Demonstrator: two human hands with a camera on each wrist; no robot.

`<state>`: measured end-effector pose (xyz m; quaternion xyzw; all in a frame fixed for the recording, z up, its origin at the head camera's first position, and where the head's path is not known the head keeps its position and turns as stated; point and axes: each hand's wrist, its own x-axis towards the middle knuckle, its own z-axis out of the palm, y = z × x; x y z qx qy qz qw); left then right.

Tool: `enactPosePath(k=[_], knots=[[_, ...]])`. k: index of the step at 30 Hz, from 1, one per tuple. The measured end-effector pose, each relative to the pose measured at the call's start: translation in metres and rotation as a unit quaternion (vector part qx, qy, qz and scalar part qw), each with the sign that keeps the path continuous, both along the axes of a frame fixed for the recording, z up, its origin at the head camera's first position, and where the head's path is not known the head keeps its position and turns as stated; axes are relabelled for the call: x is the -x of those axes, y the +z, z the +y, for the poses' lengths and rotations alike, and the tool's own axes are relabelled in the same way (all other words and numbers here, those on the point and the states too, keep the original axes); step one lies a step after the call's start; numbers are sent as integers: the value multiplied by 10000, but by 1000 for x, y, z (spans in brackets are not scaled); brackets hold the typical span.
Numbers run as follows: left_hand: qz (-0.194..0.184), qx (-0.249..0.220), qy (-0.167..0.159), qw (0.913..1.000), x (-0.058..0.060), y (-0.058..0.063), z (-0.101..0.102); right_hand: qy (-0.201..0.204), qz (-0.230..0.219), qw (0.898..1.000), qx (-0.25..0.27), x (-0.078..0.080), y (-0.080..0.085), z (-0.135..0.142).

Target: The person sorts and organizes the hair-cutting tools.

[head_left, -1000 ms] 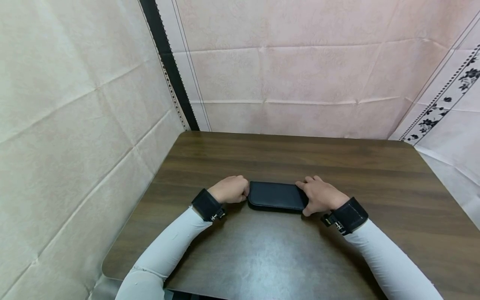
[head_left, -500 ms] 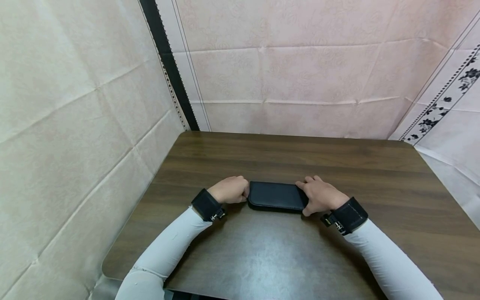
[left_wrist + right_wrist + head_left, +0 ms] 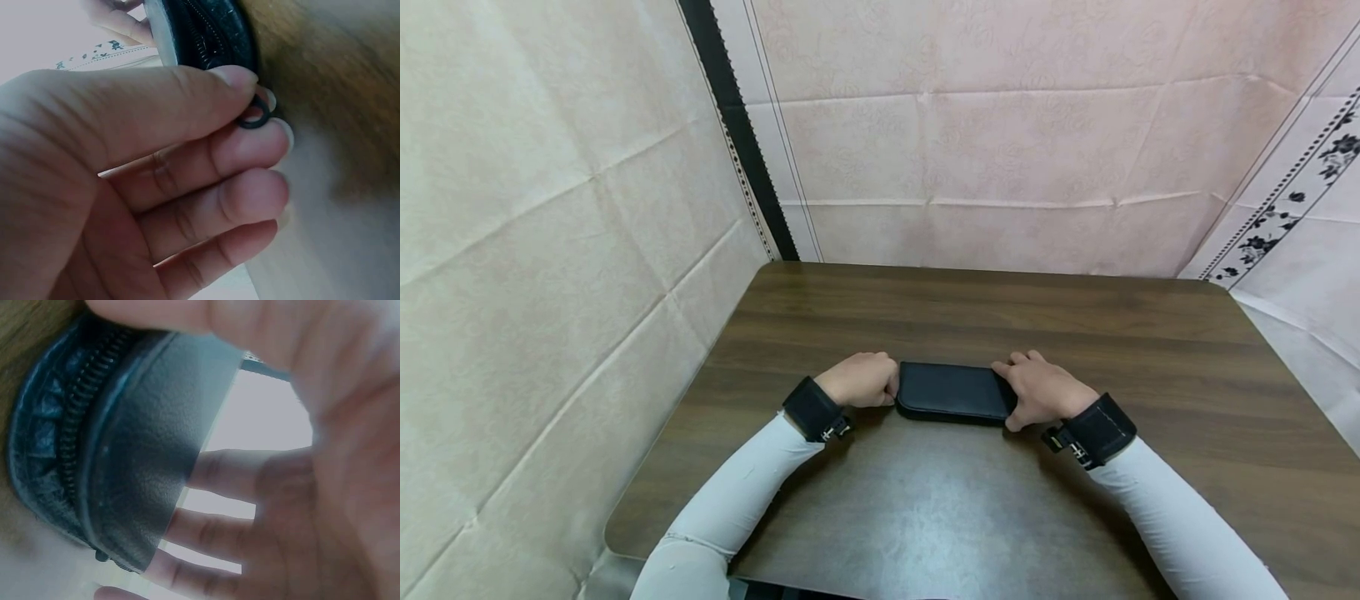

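Note:
A black leather zip wallet [image 3: 955, 392] lies flat on the table, long side left to right. At its left end my left hand [image 3: 863, 380] pinches the dark zipper pull [image 3: 265, 116] between thumb and forefinger; a small ring shows past the fingertips in the left wrist view. Beside that thumb the zipper teeth [image 3: 199, 39] are visible, and they look parted there. My right hand [image 3: 1041, 390] grips the wallet's right end, thumb on the near side and fingers on the far side. Closed-looking zipper teeth [image 3: 74, 419] run round that end in the right wrist view.
The brown wooden table [image 3: 955, 500] has rounded corners. Pale cloth hangs [image 3: 1000, 150] stand behind it and a cloth wall [image 3: 550, 292] rises along its left side. Both wrists wear black bands [image 3: 1099, 429] with small cameras.

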<state>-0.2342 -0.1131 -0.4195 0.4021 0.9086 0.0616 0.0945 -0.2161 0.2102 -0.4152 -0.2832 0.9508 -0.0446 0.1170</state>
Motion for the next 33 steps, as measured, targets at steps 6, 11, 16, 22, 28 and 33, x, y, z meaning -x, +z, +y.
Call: enactPosePath(k=[6, 11, 16, 22, 28, 33], knots=[[22, 88, -31, 10000, 0, 1, 0, -32, 12, 10000, 24, 0, 1, 0], [-88, 91, -28, 9999, -1, 2, 1, -10, 24, 10000, 5, 0, 1, 0], [-32, 117, -53, 9999, 0, 2, 1, -1, 57, 10000, 2, -1, 1, -1], [12, 166, -68, 9998, 0, 0, 0, -29, 59, 10000, -18, 0, 1, -1], [-20, 152, -120, 9998, 0, -1, 0, -36, 70, 10000, -17, -1, 1, -2], [-120, 122, -160, 9997, -2, 0, 0, -40, 79, 10000, -9, -1, 1, -2]])
